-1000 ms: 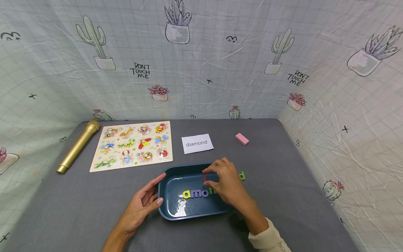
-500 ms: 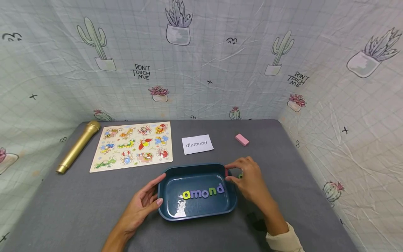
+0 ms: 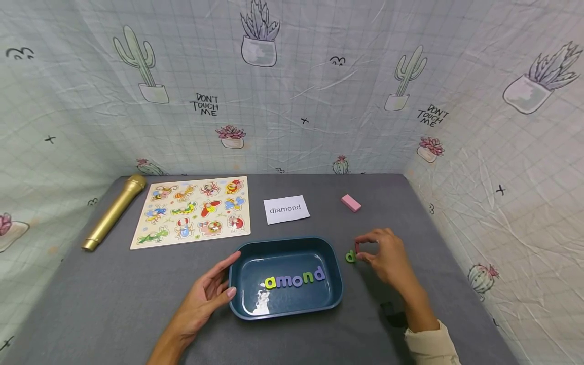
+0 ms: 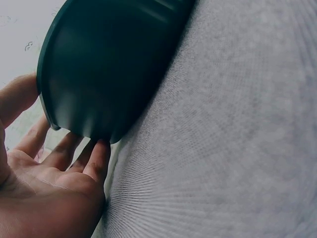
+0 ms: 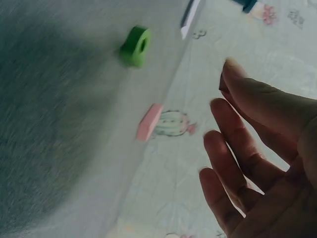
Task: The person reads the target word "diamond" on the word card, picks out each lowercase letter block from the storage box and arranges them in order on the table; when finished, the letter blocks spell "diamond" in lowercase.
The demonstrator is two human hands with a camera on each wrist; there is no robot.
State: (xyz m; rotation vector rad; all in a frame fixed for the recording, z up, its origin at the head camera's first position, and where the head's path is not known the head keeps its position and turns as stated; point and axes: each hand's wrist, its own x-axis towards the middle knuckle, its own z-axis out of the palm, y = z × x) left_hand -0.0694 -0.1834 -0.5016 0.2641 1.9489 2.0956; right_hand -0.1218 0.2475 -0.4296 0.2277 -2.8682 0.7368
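Note:
A dark blue tray (image 3: 285,313) holds foam-like letters (image 3: 294,279) that read "amond". My left hand (image 3: 203,294) rests at its left end, thumb and forefinger spread against the rim; in the left wrist view the fingers touch the outer wall. To the right of the tray, my right hand (image 3: 388,258) pinches a small thin red bar (image 3: 357,248) between thumb and forefinger, above the table. In the right wrist view, mostly its dark edge shows at the thumb tip. Close beside it lies a green letter (image 3: 350,256) on the table.
Behind the tray lies a white card (image 3: 286,209) printed "diamond". A pink block (image 3: 351,203) sits further right. At back left are an insect puzzle board (image 3: 191,213) and a gold microphone (image 3: 114,213). Patterned cloth (image 3: 296,91) rises behind the grey table (image 3: 205,339).
My right hand has moved right with the red bar, from over the tray to beyond its right side, uncovering the letters and then the green letter. My left hand has stayed put.

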